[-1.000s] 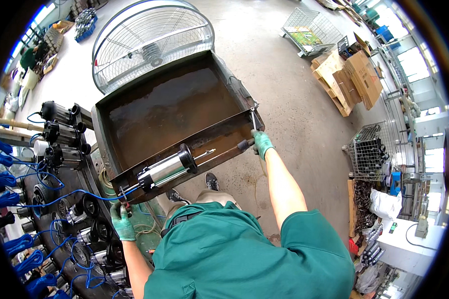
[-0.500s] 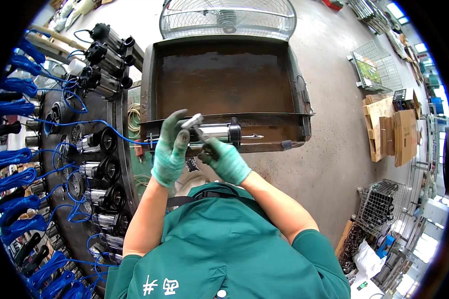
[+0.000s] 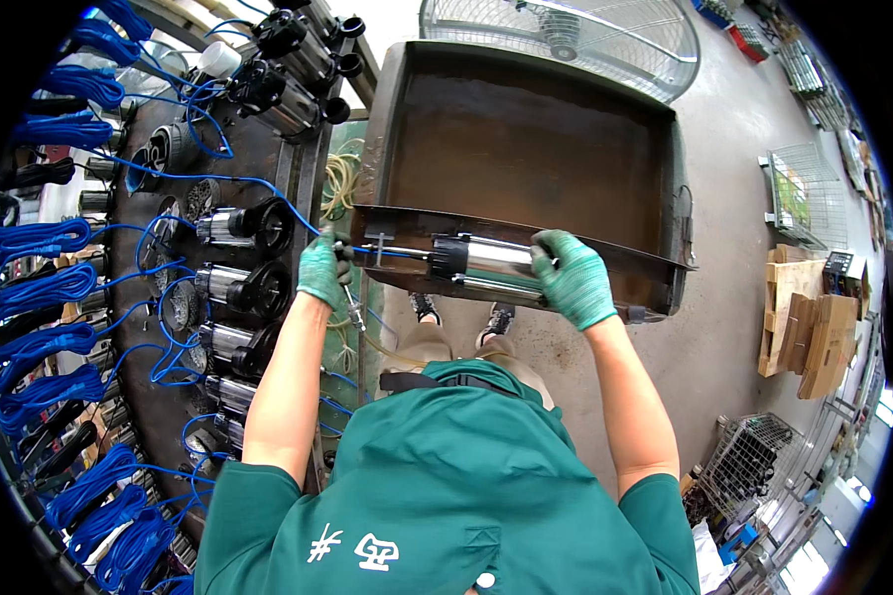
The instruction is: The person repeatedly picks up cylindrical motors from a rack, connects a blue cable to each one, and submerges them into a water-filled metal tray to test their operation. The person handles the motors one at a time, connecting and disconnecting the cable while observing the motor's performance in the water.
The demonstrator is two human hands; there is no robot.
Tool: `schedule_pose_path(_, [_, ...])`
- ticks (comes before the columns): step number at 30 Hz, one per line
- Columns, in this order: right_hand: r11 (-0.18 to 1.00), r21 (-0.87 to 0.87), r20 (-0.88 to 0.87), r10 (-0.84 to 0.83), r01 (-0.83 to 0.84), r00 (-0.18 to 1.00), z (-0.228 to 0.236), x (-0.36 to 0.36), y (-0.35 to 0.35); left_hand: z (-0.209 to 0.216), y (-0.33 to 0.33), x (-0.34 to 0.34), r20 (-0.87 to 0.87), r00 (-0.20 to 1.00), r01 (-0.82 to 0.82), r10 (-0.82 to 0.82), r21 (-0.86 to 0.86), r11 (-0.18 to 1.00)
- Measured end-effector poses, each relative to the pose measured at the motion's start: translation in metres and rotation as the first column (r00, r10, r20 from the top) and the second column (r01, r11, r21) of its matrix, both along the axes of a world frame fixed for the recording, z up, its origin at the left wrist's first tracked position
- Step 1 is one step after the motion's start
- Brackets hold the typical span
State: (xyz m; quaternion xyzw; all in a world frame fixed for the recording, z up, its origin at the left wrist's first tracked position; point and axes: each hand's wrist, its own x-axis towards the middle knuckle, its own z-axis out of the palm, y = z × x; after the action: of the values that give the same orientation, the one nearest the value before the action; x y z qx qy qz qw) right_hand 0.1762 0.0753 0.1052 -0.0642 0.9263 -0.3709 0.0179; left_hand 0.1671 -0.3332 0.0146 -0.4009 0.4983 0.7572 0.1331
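A pump with a shiny steel barrel and black end lies along the near compartment of a brown, dirty metal tank. My right hand, in a green glove, grips its right end, covering that end. Beside the tank's left edge, my gloved left hand is closed, with a slim metal hose fitting showing just below the fingers. Its grip is partly hidden. A blue cable runs from the left bench past this hand toward the pump.
On the left, a dark bench carries several steel and black pumps and blue cable coils. A large fan stands behind the tank. Flattened cardboard and wire baskets are on the right.
My hands have moved apart, the left one leftward and the right one onto the pump's end. The small metal tool between them no longer shows. The view has shifted left.
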Motion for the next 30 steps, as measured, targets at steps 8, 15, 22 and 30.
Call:
schedule_pose_path(8, [0.992, 0.0, 0.032, -0.128, 0.128, 0.991, -0.023, -0.004, -0.003, -0.02, -0.002, -0.013, 0.106, 0.969, 0.22, -0.223, 0.038, 0.975])
schedule_pose_path(15, [0.991, -0.001, 0.015, -0.135, 0.135, 0.991, -0.025, -0.006, -0.005, -0.025, -0.002, -0.017, 0.117, 0.943, 0.302, -0.311, 0.091, 0.949])
schedule_pose_path(22, [0.992, 0.023, 0.032, -0.128, 0.127, 0.991, -0.023, -0.008, -0.004, -0.022, -0.002, -0.019, 0.136, 0.922, 0.355, -0.362, 0.076, 0.932])
schedule_pose_path(30, [0.993, 0.019, 0.001, -0.116, 0.116, 0.993, -0.022, -0.009, -0.005, -0.021, 0.0, -0.023, 0.165, 0.902, 0.394, -0.4, 0.064, 0.917])
